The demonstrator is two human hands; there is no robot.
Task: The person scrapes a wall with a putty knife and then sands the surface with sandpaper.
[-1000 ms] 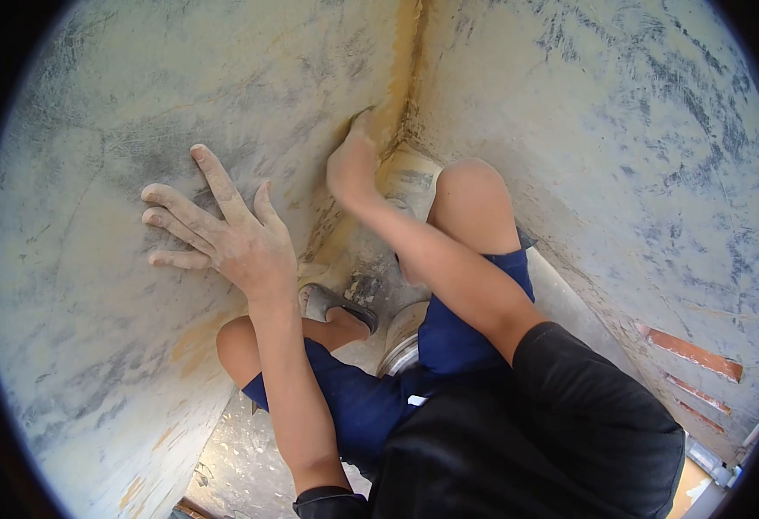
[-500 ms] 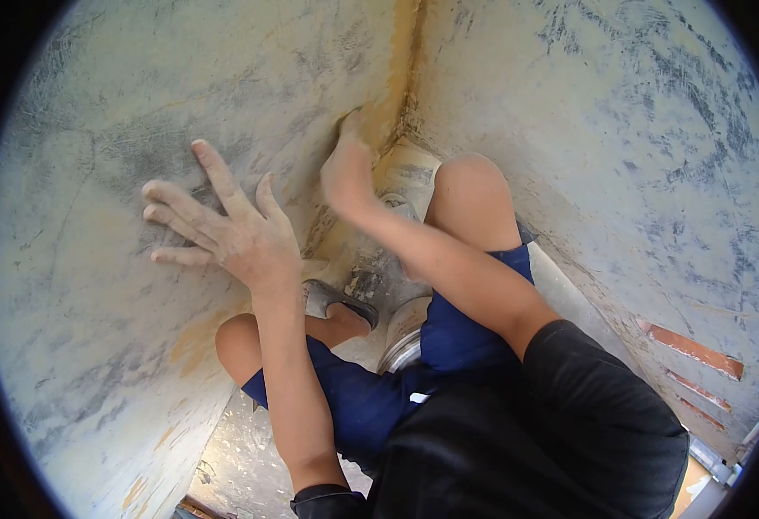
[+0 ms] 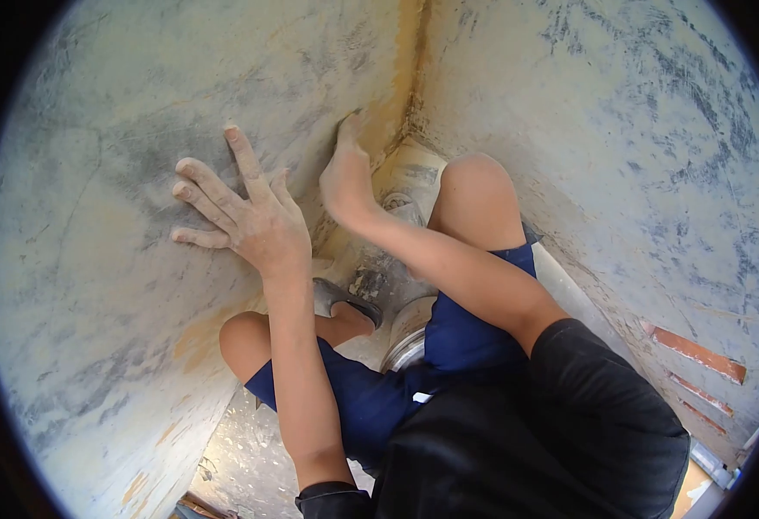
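Note:
My left hand point(image 3: 254, 212), coated in pale dust, is open with its fingers spread over the left wall point(image 3: 128, 285). Whether its fingertips press on the wall is hard to tell. Close to the yellowish-brown corner seam point(image 3: 416, 52), my right hand point(image 3: 347, 180) is closed against the same wall. A thin dark edge pokes out past its fingertips; the rest of what it grips is hidden by the hand. The wall surface is pale grey-green with dark scuffed patches, turning yellowish beside the corner.
I sit low, on what looks like a bucket point(image 3: 407, 339), with my knees apart. The right wall point(image 3: 604, 156) rises close by, with exposed reddish strips point(image 3: 698, 353) low on it. The floor point(image 3: 245, 463) is dusty and spotted. A dark sandal point(image 3: 358, 303) is on my foot.
My left hand has shifted right and slightly up along the wall, fingers still spread. My right hand stays at nearly the same place by the corner.

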